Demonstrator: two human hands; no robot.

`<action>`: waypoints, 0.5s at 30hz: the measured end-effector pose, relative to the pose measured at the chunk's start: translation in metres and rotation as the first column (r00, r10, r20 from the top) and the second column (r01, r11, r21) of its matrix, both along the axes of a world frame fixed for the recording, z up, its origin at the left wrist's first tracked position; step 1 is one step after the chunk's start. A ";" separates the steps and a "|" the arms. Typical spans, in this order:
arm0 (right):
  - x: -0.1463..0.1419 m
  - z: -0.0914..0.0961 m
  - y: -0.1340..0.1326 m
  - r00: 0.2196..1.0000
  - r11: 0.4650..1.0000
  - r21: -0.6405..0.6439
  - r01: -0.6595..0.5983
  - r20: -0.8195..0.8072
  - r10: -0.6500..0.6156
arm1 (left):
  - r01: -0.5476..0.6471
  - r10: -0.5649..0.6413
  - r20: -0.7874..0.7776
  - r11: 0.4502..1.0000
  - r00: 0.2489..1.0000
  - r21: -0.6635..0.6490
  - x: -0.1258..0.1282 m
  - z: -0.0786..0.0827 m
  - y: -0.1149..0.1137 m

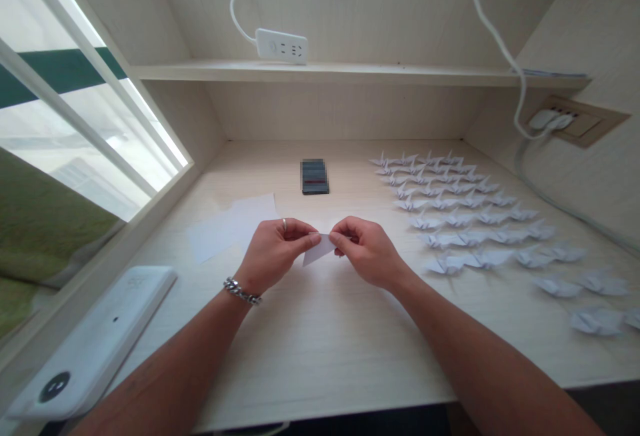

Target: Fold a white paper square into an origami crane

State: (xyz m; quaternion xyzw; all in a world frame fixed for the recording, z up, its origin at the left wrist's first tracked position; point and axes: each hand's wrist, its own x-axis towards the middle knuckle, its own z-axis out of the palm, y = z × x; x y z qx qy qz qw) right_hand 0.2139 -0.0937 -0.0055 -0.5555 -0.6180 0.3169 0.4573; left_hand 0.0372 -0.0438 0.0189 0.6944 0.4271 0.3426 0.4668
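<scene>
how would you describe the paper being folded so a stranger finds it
Start at the pale desk, between the flat sheets and the rows of cranes. The paper is at mid-desk, pinched by the left hand and right hand; it alone is held and part-folded.

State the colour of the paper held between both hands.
White; the folded paper shows clearly in the head view.
</scene>
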 end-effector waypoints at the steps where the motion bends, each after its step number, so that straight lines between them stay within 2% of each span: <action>1: 0.000 0.000 0.000 1.000 1.000 0.000 -0.001 -0.014 0.001 | 0.008 -0.008 -0.002 1.000 1.000 0.005 0.000 0.000 0.000; 5: 0.000 0.001 0.001 0.999 0.999 -0.012 -0.031 -0.041 0.030 | -0.003 0.004 -0.031 0.998 1.000 0.061 -0.001 0.000 0.000; 9: -0.003 0.004 -0.002 0.997 0.999 0.019 -0.035 0.076 0.034 | 0.046 -0.031 -0.117 0.990 0.993 0.130 0.001 -0.002 -0.003; 12: -0.004 0.007 -0.003 0.991 0.999 0.007 -0.054 0.125 0.052 | 0.085 -0.065 -0.147 0.987 0.987 0.135 0.002 0.000 -0.004; 15: 0.002 0.009 -0.003 0.990 0.995 -0.042 -0.091 0.101 0.095 | 0.068 -0.050 -0.139 0.990 0.989 0.123 -0.001 0.002 -0.002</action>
